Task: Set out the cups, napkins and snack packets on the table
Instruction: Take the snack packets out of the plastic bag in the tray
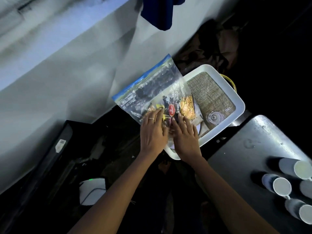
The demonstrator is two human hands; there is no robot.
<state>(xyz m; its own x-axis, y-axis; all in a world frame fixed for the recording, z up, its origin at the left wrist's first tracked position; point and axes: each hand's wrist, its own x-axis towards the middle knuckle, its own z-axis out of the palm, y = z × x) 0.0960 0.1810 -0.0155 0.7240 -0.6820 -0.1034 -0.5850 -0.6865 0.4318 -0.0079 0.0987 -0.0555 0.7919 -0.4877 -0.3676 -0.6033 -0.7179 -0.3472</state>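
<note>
Both the left hand [152, 130] and right hand [184, 132] lie with fingers nearly straight, pressing a clear zip-top plastic bag of snack packets [152, 97] over the white rectangular tray [239, 105]. The bag's long axis runs away from the hands toward the wall, its blue seal at the far end. White-lined paper cups [282, 185] stand well to the right on the grey counter [244, 149].

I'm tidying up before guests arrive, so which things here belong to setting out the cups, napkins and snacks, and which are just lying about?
Part of the job:
- clear zip bag of snack packets, under left hand and right hand
- white tray
- cups on the table

Lying about:
- blue cloth
- white device
</note>
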